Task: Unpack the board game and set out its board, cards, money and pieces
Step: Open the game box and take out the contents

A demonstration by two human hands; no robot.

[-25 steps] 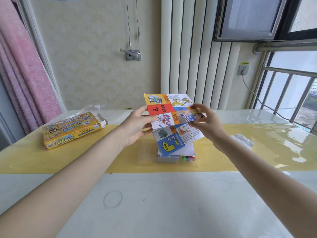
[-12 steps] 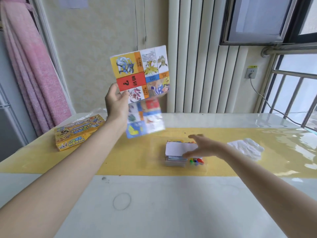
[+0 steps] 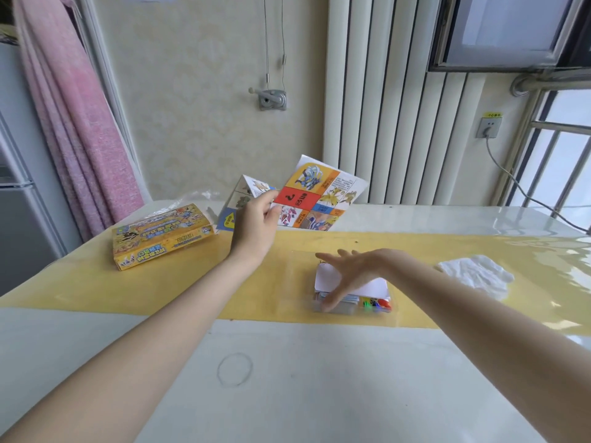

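My left hand point(image 3: 256, 228) pinches the folded paper game board point(image 3: 315, 199) by its lower left corner and holds it tilted above the far side of the table. The board shows coloured squares, one red with a question mark. My right hand point(image 3: 355, 273) hovers with spread fingers over a clear plastic tray point(image 3: 353, 302) on the yellow runner. The tray holds a stack of cards under a white sheet and small coloured pieces point(image 3: 377, 303) at its right end. The thumb touches the tray's front edge.
The yellow game box point(image 3: 160, 235) lies at the left on the yellow runner point(image 3: 160, 292), with a clear wrapper behind it. A crumpled white cloth point(image 3: 476, 276) sits at the right. The near table surface point(image 3: 303, 378) is white. A wall and radiator stand behind.
My left hand lifted the board off the tray, swung it up and left, and now it has come down toward the far table edge. My right hand let go and moved onto the tray.
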